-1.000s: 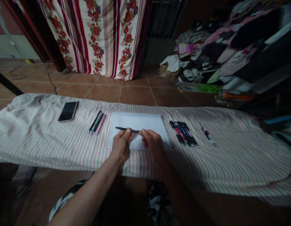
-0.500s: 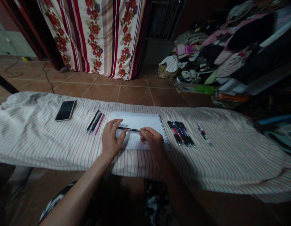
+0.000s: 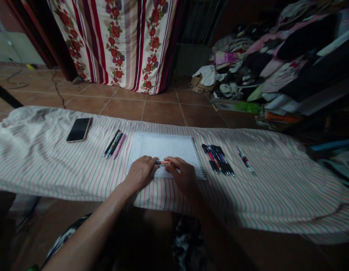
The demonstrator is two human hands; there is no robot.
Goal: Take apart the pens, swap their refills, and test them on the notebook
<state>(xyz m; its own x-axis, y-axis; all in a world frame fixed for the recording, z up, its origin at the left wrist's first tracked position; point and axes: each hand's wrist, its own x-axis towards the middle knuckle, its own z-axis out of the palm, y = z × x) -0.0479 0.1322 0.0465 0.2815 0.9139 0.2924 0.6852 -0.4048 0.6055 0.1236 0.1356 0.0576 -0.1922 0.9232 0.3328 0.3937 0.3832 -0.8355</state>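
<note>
A room in a home — floral curtain (image 3: 129, 45), brown floor tiles (image 3: 160, 111), heap of clothes (image 3: 284, 77)

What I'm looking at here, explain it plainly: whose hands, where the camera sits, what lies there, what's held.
No machine here: a person works bare-handed. The camera is worn on the head, looking forward and down. The left hand and right hand hold a pen between them, over a spiral notebook. On the striped cloth lie a phone and a few pens to the notebook's left, and to its right a bunch of pens, with a slim pen-like item beyond.
</note>
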